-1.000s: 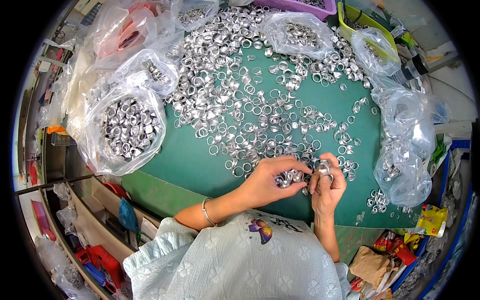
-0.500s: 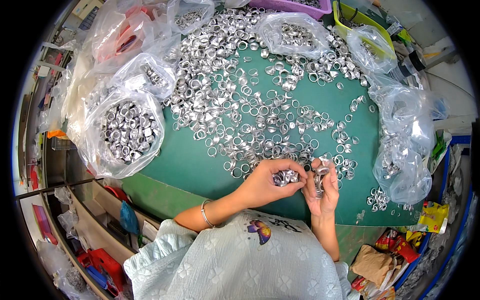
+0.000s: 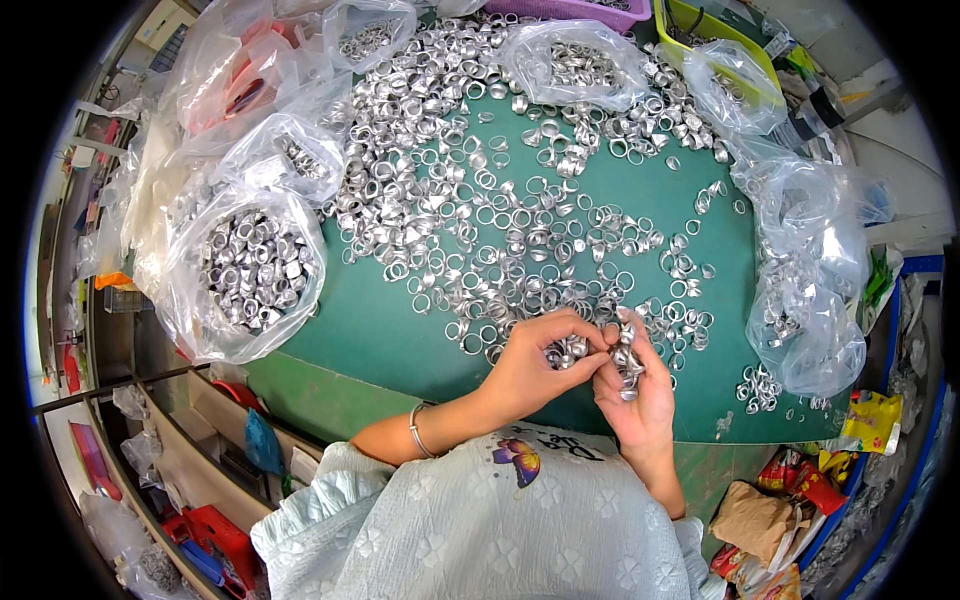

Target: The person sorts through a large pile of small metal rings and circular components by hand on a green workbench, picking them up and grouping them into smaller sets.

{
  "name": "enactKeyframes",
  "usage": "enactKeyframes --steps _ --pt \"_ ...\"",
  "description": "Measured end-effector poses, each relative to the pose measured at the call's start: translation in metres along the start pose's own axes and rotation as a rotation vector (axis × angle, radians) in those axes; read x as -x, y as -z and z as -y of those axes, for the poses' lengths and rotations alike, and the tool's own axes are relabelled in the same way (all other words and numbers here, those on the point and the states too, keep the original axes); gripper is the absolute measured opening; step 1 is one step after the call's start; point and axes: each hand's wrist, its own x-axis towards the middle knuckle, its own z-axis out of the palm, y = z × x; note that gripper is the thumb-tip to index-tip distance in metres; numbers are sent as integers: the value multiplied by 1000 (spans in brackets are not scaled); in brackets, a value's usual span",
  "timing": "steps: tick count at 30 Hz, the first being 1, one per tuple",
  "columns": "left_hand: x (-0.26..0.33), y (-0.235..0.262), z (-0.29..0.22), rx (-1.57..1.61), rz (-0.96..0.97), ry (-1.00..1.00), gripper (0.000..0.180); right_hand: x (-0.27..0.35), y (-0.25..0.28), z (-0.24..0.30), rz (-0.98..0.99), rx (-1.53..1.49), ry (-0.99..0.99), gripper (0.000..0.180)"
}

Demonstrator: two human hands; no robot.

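Over the near edge of the green table mat (image 3: 400, 345), your left hand (image 3: 530, 365) curls closed around a cluster of small silver metal rings (image 3: 565, 352), while your right hand (image 3: 635, 395) pinches a short stack of the same rings (image 3: 627, 360) between fingertips. Beside them lies a clear plastic bag full of rings (image 3: 250, 270).

Single head cam, fisheye, looks steeply down, close over green table (image 3: 400, 345); edges bend at rim.

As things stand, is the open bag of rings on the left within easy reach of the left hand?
Probably yes: bare green mat lies between the left hand and the open bag, though that hand already holds silver rings.
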Motion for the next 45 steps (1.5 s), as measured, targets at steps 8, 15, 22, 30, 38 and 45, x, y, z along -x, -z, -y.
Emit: enactKeyframes --steps 8,15,22,30,38,45 --pt "0 -1 -1 -42 -3 -26 13 0 -1 1 -10 -68 -42 28" --pt "2 0 -1 -43 8 -29 12 2 -4 -4 -52 29 38 25" --pt "3 -2 -6 2 -4 86 10 1 8 -1 -23 -87 -13 19" --pt "3 -10 -4 177 15 266 6 7 34 15 -111 -261 41 19" --pt "4 -6 4 693 -15 419 29 20 46 16 36 -265 -61 39" --pt "13 15 17 1057 -241 392 26 22 32 -2 -29 -216 -58 35"
